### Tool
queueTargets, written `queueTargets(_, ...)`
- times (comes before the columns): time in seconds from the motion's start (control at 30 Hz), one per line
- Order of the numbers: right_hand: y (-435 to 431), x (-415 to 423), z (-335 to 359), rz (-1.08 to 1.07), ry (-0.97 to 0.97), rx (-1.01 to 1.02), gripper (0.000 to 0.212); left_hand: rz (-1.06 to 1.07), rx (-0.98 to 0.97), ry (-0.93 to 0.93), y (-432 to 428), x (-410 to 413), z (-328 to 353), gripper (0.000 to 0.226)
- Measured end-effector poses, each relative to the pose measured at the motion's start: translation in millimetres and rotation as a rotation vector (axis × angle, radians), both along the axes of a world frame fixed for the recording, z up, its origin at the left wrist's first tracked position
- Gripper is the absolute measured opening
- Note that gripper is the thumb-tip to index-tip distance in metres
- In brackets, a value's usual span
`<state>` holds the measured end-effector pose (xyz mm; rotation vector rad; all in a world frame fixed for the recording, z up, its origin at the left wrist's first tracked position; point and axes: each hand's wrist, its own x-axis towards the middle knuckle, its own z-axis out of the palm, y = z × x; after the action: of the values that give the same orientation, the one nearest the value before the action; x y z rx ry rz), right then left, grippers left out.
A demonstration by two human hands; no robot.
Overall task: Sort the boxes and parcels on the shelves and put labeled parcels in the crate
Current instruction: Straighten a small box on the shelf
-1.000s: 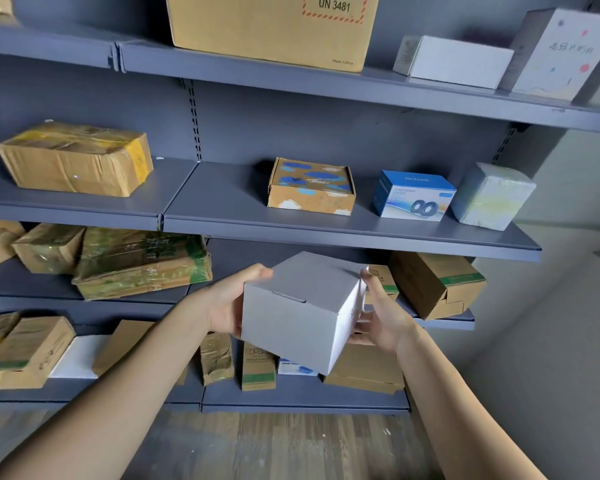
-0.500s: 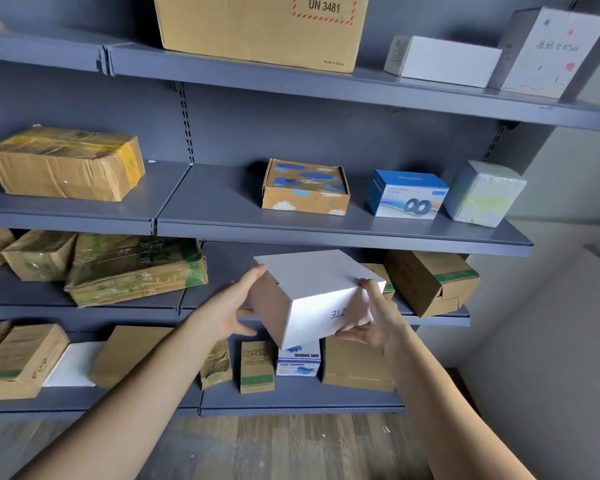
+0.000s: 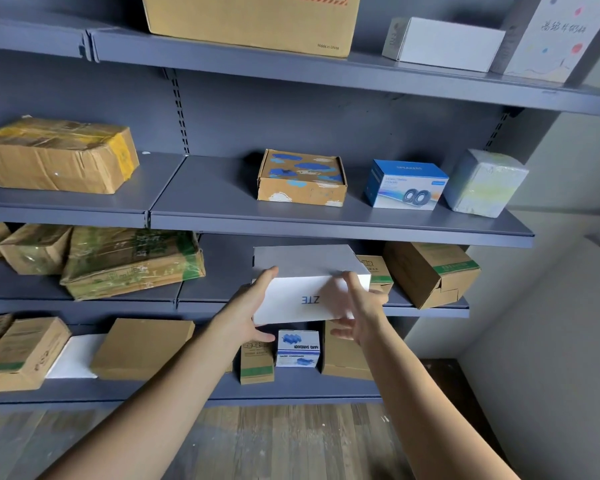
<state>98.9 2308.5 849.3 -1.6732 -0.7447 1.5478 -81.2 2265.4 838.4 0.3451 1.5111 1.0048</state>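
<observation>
Matt white card box (image 3: 302, 299); matt grey metal shelves (image 3: 222, 199); glossy taped brown parcels (image 3: 129, 261); wood-plank floor (image 3: 291, 441).

Lit softly and evenly, brighter toward the pale wall (image 3: 551, 306) at right, dim and bluish across the grey shelves (image 3: 222, 199), with soft shadows beneath each board and no hard glare. Bowed by the wide lens at the edges, sharp mid-frame, slightly smeared on the right hand (image 3: 361, 306) and along the white box (image 3: 291, 303) gripped with the left hand (image 3: 246, 317).
</observation>
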Motion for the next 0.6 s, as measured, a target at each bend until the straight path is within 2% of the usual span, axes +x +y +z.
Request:
queueTargets(0.23, 9, 12, -4, 0.125, -0.013, 0.028, 0.054, 0.099, -0.003, 0.028, 13, -8, 4, 0.035)
queueTargets(0.33, 13, 17, -8, 0.164, 0.039, 0.053, 0.058, 0.122, -0.009, 0.012, 17, -16, 4, 0.039)
queueTargets(0.47, 19, 25, -10, 0.176, 0.077, 0.085, 0.050, 0.120, -0.011, 0.031, 21, -27, 5, 0.045)
queueTargets(0.6, 25, 38, -10, 0.159, 0.113, 0.068, 0.067, 0.003, 0.011, 0.065, 22, -43, 4, 0.044)
